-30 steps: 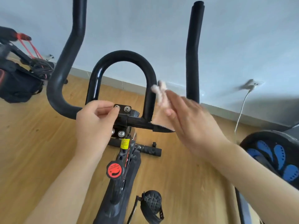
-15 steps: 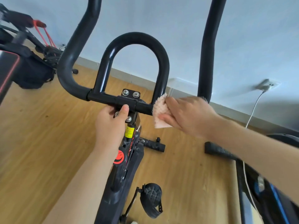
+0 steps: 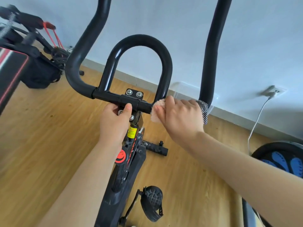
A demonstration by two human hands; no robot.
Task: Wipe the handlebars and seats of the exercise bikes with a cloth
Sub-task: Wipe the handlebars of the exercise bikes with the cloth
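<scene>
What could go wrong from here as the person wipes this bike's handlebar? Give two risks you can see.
The left hand grips the crossbar beside the clamp bolts, so that patch may go unwiped. The cloth is bunched small under the right hand; it could snag on the bolts or slip out.

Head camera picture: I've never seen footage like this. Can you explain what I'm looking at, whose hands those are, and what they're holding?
The camera is worn on a person's head and looks down at their own two arms. In front of them are the black handlebars of an exercise bike. The left hand grips the crossbar near its middle. The right hand holds a pinkish cloth against the bar, at the foot of the centre loop, to wipe it. Below are a pedal and the wooden floor. Other gym gear stands at the left.
</scene>
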